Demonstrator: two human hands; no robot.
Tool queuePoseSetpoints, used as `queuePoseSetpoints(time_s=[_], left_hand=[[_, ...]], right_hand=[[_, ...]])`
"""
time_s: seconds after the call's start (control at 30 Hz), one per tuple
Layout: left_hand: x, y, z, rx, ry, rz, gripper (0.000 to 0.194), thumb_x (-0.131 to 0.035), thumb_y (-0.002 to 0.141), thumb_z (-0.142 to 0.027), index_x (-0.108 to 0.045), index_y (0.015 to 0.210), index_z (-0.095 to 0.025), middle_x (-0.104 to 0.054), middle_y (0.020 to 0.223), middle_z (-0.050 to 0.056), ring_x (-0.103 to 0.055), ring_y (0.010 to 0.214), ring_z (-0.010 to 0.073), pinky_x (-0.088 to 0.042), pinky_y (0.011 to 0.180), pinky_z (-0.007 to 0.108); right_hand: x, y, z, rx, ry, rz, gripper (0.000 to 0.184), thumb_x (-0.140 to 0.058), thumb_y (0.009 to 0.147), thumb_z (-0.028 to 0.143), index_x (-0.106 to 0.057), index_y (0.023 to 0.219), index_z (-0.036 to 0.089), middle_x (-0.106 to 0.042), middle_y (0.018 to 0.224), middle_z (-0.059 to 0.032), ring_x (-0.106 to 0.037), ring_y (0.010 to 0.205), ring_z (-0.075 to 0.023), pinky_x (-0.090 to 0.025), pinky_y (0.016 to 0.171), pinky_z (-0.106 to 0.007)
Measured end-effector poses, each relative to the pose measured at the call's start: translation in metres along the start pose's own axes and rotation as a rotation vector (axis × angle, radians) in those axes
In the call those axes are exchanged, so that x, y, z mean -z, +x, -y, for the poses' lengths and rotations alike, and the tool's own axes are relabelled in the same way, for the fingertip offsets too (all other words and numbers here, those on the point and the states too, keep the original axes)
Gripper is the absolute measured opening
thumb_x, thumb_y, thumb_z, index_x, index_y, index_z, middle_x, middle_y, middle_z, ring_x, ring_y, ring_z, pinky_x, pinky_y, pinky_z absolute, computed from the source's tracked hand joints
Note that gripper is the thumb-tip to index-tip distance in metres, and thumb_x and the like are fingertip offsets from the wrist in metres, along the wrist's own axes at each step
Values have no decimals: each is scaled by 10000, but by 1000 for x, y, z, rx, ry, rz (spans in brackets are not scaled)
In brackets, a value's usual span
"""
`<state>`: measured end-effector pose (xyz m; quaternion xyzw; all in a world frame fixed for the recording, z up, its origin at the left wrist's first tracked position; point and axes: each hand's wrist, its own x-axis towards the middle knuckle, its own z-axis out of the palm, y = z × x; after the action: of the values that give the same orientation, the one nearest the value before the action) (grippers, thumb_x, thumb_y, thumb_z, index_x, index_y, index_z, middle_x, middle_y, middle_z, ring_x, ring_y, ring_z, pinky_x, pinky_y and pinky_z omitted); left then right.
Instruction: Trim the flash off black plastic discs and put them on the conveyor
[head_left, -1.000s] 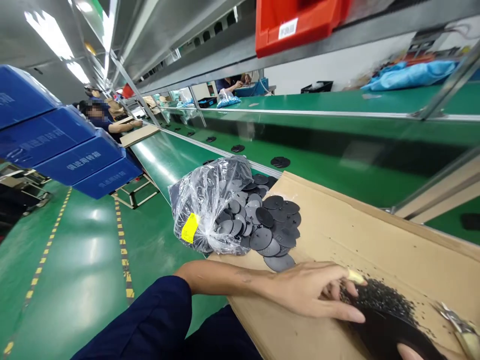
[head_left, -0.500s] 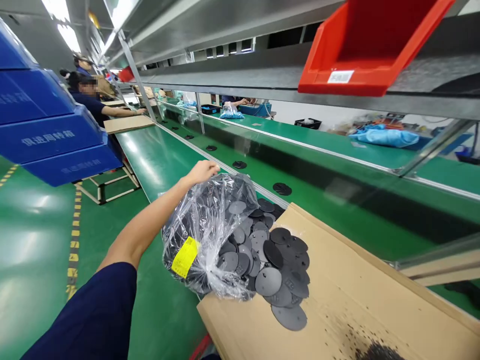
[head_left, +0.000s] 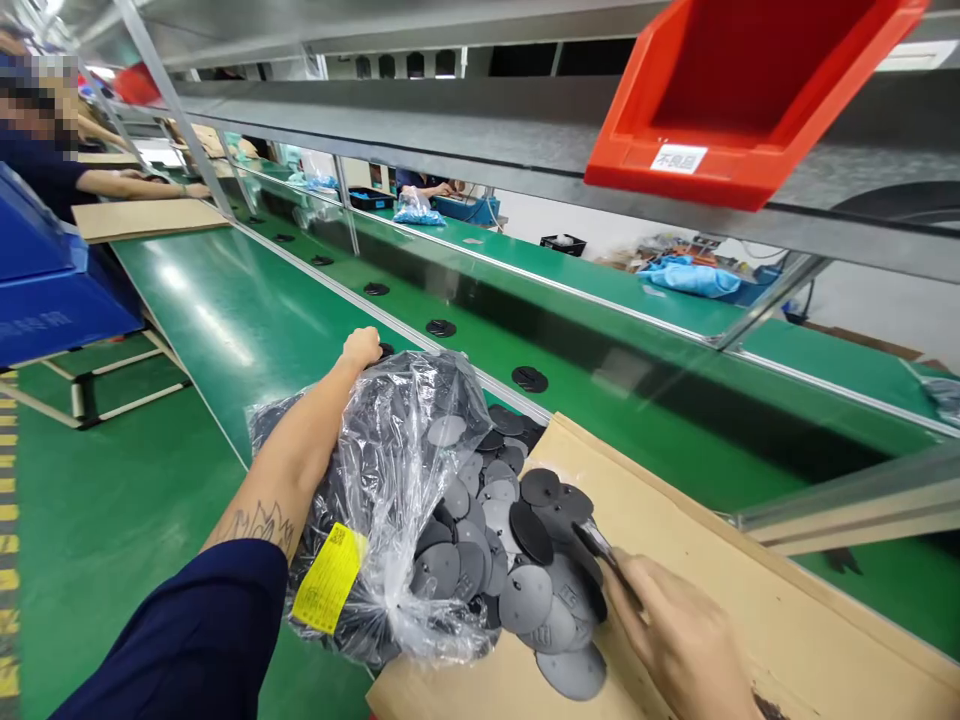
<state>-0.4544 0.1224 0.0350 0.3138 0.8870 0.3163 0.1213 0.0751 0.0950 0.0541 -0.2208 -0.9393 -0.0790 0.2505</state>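
Observation:
A clear plastic bag [head_left: 390,470] with a yellow label [head_left: 330,578] lies on its side, full of round dark discs. Many grey and black discs [head_left: 525,600] spill from its mouth onto a cardboard sheet [head_left: 660,520]. Stretched past the bag's far side, my left hand [head_left: 364,347] is closed, with a black disc [head_left: 385,351] at its fingertips, partly hidden by hand and bag. Over the right edge of the pile, my right hand [head_left: 675,620] grips a slim dark tool with a shiny tip [head_left: 596,540]; its exact kind is unclear.
Small stacks of black discs [head_left: 529,378] sit along a green conveyor belt [head_left: 645,430] behind a metal rail. A red bin [head_left: 682,150] hangs overhead on the shelf. Blue crates [head_left: 60,310] stand at left, near a co-worker's arm [head_left: 142,186].
My right hand has come into view from the lower right, holding the dark tool. The view has shifted, and a black disc now shows at my left hand's fingertips.

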Motion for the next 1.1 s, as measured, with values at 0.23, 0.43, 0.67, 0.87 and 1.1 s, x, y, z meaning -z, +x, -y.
queuePoseSetpoints(time_s=[0.23, 0.43, 0.67, 0.87, 1.1], left_hand=[[36, -14, 6, 25, -89, -60, 314, -630, 974, -350, -627, 1201, -133, -659, 1188, 92, -664, 1056, 212, -587, 917, 418], [65, -55, -25, -152, -361, -39, 232, -671, 942, -282, -645, 1059, -83, -701, 901, 59, -702, 815, 154, -600, 789, 320], [58, -160, -98, -522, -572, 114, 339, -738, 826, -360, -672, 1021, -90, -727, 821, 65, -728, 784, 193, -603, 816, 323], [12, -288, -143, -1306, -455, 159, 162, -594, 950, -263, -696, 1029, -165, -720, 962, 76, -704, 866, 168, -588, 798, 281], [-32, -373, -179, -1580, -516, 37, 261, -566, 975, -218, -575, 1234, -186, -693, 1041, 83, -673, 953, 178, -570, 843, 307]], right_hand=[[-39, 30, 30, 210, -144, 119, 335, -314, 1051, 182, -647, 1079, 149, -624, 805, -77, -559, 620, -180, -418, 551, -310], [-29, 25, 36, 115, -15, 120, 390, -330, 1079, 394, -656, 1065, 180, -672, 892, -91, -623, 703, -199, -497, 596, -321], [7, 21, 50, -295, 695, 145, 347, -452, 1032, 482, -675, 1106, 227, -717, 999, -79, -692, 848, -217, -573, 714, -342], [53, 18, 59, -648, 1411, 25, 639, -533, 924, 692, -541, 1314, 185, -679, 922, -76, -643, 642, -163, -512, 513, -271], [100, -9, 45, -763, 1286, -365, 400, -673, 895, 530, -658, 1108, 191, -608, 774, -3, -550, 603, -126, -486, 498, -245]])
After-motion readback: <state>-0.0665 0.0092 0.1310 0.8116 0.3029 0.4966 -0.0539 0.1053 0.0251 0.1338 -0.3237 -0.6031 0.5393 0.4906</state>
